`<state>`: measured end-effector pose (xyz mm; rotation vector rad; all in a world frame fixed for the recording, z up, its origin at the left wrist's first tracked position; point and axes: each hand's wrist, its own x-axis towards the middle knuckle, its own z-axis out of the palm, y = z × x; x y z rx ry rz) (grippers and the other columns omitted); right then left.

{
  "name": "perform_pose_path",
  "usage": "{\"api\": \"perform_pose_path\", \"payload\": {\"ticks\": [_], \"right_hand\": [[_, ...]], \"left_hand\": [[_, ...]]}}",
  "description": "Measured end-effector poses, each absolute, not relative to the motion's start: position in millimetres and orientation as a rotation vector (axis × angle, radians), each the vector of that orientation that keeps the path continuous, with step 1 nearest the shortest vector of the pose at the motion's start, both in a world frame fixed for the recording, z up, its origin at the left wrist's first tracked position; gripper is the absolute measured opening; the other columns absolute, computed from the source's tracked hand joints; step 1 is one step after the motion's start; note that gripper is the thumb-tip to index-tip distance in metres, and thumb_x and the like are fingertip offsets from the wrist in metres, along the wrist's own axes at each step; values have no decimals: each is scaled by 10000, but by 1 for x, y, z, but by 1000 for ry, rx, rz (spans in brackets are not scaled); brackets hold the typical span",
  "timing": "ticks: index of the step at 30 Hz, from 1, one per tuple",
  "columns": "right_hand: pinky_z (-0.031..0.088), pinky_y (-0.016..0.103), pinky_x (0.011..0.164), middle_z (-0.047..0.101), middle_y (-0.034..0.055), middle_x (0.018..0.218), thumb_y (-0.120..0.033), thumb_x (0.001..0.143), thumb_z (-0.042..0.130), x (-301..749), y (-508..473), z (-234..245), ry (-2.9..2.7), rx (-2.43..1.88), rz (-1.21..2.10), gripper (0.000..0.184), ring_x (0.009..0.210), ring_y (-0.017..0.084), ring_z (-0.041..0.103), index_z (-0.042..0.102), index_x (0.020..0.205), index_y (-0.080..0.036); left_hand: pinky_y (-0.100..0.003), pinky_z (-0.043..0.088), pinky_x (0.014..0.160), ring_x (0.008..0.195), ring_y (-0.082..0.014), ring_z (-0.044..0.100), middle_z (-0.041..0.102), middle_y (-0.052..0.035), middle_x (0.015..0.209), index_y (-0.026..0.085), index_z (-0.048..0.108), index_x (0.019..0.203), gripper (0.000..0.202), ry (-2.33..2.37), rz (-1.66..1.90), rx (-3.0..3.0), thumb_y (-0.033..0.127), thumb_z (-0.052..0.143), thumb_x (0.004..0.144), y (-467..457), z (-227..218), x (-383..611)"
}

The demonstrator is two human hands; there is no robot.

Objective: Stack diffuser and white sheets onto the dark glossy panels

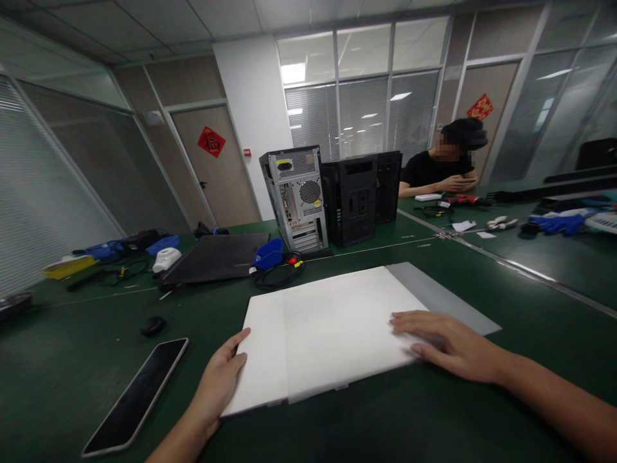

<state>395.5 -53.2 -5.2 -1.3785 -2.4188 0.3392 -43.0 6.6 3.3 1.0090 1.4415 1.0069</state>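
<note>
A flat white panel [332,328] with a thin dark edge lies in front of me, slightly tilted to the view. A sheet with a visible seam seems to cover most of its top. My left hand [219,376] holds the panel's left edge, thumb on top and fingers at the side. Over its right end, my right hand [453,347] is open with the fingers spread, a little blurred; whether it touches the surface I cannot tell. From under the panel's right side a grey sheet [448,302] sticks out.
A phone [137,399] and a black mouse-like object [153,326] lie at left. Further back are a dark flat panel [216,257], a blue tool [268,254] with cable, a computer tower [299,199] and black cases [357,199]. A person [443,161] sits at the far right.
</note>
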Motion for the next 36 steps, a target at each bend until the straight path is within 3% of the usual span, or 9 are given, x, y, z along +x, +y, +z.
{"api": "perform_pose_path", "payload": {"ticks": [3,7,10,17,25,29,36], "right_hand": [[337,441,1102,530,-12,1326,-489,890,455,427,-41,-13,-2203,-1669,196,411,1268,205,441,577,1240,-311],[407,521,1008,585,47,1250,-569,877,408,458,-33,-18,-2001,-1941,59,488,1162,269,526,634,1172,-251],[434,520,974,605,56,1218,-573,879,396,460,-32,-18,-2021,-1924,80,500,1121,273,553,641,1160,-241],[371,444,1079,535,5,1321,-488,897,444,434,-40,-10,-2221,-1624,243,426,1237,211,473,565,1258,-295],[369,480,1075,512,18,1343,-483,896,451,430,-41,-12,-2286,-1553,314,386,1261,236,447,621,1189,-299],[351,480,1087,472,18,1382,-483,891,465,427,-43,-12,-2331,-1543,301,411,1292,241,408,580,1246,-310],[348,523,1067,413,37,1429,-517,860,505,421,-47,-10,-2466,-1497,228,526,1300,282,389,478,1349,-325]], "left_hand": [[-223,431,450,450,-116,568,703,-43,786,145,430,1360,602,1421,1016,1006,48,503,770,8,1,-44],[-223,437,468,472,-115,577,708,-47,826,160,444,1352,619,1416,1019,998,74,540,746,9,-1,-45],[-229,435,476,483,-117,574,711,-59,885,154,460,1343,631,1436,1021,1012,87,554,723,8,2,-44],[-234,453,549,594,-123,604,677,-92,1074,133,467,1338,602,1444,1026,1051,97,537,740,9,1,-47],[-240,438,556,562,-116,584,682,-77,1045,157,477,1325,608,1408,1065,978,138,573,725,12,-5,-48],[-254,449,597,625,-137,598,676,-81,1029,140,485,1312,635,1373,1103,992,218,643,702,14,-8,-49],[-238,417,570,609,-131,558,672,-37,903,151,524,1285,609,1432,1094,1025,204,620,687,11,-4,-48]]}}
